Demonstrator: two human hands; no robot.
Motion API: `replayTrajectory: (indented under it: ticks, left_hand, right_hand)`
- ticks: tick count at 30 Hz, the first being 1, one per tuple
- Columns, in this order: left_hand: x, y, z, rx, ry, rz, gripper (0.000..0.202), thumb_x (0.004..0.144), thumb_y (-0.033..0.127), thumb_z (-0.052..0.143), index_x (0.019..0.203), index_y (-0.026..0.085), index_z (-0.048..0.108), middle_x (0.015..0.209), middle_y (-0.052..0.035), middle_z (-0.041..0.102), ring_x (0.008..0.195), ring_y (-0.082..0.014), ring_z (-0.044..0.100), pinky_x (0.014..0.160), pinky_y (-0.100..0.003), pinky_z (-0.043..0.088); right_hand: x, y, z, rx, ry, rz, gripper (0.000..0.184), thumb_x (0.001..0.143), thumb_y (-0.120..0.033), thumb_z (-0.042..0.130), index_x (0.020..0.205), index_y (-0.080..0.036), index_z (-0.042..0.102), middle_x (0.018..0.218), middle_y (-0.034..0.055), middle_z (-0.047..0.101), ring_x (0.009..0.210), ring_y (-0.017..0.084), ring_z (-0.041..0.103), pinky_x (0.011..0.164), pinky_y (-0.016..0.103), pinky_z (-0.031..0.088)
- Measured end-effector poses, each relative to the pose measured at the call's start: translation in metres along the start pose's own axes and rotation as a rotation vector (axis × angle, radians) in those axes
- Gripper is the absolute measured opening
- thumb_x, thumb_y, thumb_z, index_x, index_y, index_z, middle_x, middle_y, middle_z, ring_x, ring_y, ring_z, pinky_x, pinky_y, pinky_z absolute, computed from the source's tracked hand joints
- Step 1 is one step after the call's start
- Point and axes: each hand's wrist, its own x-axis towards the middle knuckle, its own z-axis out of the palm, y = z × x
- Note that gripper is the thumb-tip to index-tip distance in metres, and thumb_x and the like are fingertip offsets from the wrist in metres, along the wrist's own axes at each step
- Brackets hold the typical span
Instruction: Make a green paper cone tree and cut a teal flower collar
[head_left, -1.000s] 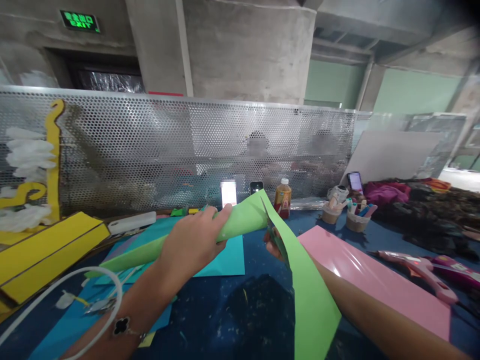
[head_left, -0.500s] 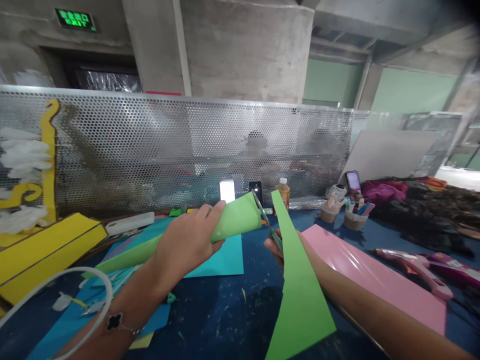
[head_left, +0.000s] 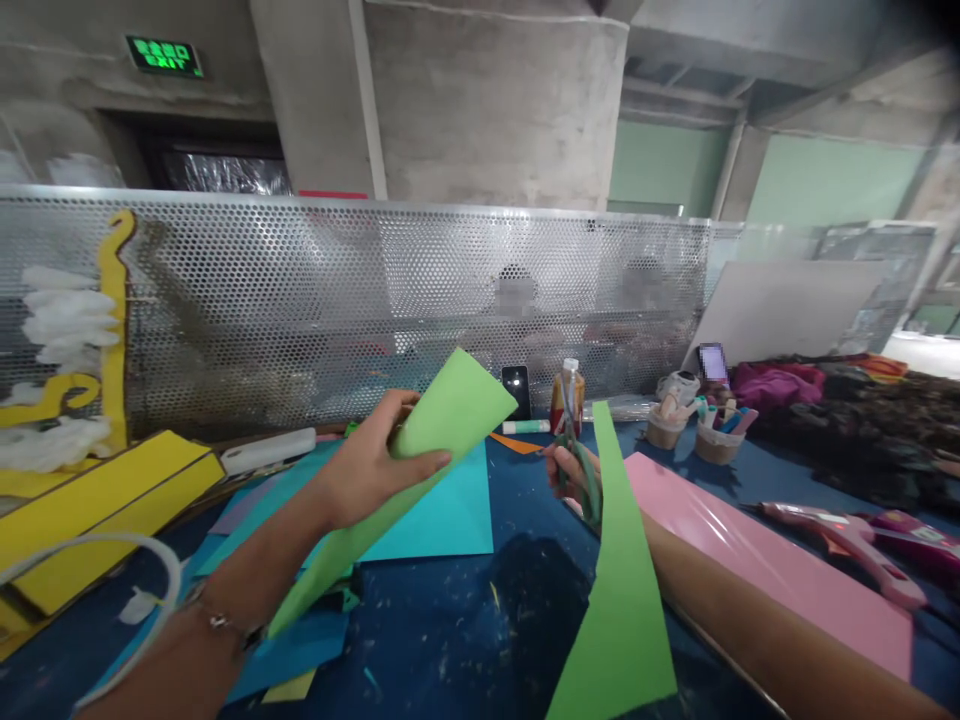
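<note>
Head view: curled green paper (head_left: 450,430) is gripped in the closed left hand (head_left: 367,468); green-handled scissors (head_left: 589,490) are clasped by the curled right hand (head_left: 568,472).

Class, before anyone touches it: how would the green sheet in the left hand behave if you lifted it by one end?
The green sheet looks thin, so it is probably light for its size. It curves inside the left hand, so it likely bends easily. Its free ends stick out without drooping, though, so it seems stiff enough to hold its shape.
</note>
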Motion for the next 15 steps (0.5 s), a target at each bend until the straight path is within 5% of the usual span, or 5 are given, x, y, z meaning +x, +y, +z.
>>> replayTrajectory:
  ticks: [3, 8, 10, 12, 15]
  left_hand:
    - [-0.001, -0.003, -0.008, -0.190, -0.043, -0.047, 0.067, 0.083, 0.060, 0.073, 0.135, 0.023, 0.053, 0.130, -0.0121, 0.066, 0.112, -0.0327, 0.065, 0.085, -0.040, 0.055]
    - [-0.005, -0.009, -0.012, -0.669, -0.248, -0.289, 0.078, 0.082, 0.080, 0.054, 0.122, 0.014, 0.067, 0.099, -0.0162, 0.076, 0.075, -0.0287, 0.069, 0.062, -0.038, 0.056]
    - [-0.006, -0.011, -0.014, -0.789, -0.359, -0.224, 0.088, 0.083, 0.088, 0.042, 0.116, 0.012, 0.071, 0.088, -0.0141, 0.075, 0.066, -0.0240, 0.066, 0.057, -0.034, 0.053]
    - [-0.008, -0.016, -0.018, -0.845, -0.381, -0.121, 0.095, 0.078, 0.095, 0.042, 0.117, 0.014, 0.073, 0.082, -0.0090, 0.073, 0.062, -0.0187, 0.061, 0.055, -0.029, 0.050]
    - [-0.010, -0.029, -0.030, -0.891, -0.320, -0.030, 0.095, 0.070, 0.094, 0.057, 0.126, 0.019, 0.070, 0.100, -0.0072, 0.076, 0.068, -0.0167, 0.063, 0.055, -0.025, 0.050]
  right_hand:
    - [0.004, -0.005, -0.004, 0.062, 0.071, 0.010, 0.044, 0.071, -0.062, 0.081, 0.080, -0.024, 0.061, 0.075, 0.0011, 0.062, 0.066, 0.018, 0.060, 0.060, 0.032, 0.052]
    - [-0.009, -0.026, -0.013, 0.101, 0.257, 0.128, 0.040, 0.079, -0.063, 0.072, 0.088, -0.025, 0.064, 0.064, -0.0001, 0.062, 0.053, 0.019, 0.058, 0.047, 0.033, 0.050]
    - [-0.014, -0.034, -0.013, 0.067, 0.375, 0.160, 0.040, 0.080, -0.062, 0.072, 0.087, -0.024, 0.063, 0.059, -0.0017, 0.059, 0.045, 0.018, 0.054, 0.040, 0.031, 0.043]
    - [-0.015, -0.040, -0.012, 0.086, 0.464, 0.042, 0.038, 0.079, -0.059, 0.074, 0.083, -0.024, 0.059, 0.057, -0.0039, 0.055, 0.043, 0.016, 0.049, 0.038, 0.029, 0.038]
    - [-0.009, -0.043, -0.014, 0.175, 0.496, -0.185, 0.038, 0.076, -0.052, 0.078, 0.081, -0.024, 0.053, 0.062, -0.0061, 0.052, 0.049, 0.013, 0.046, 0.043, 0.027, 0.038]
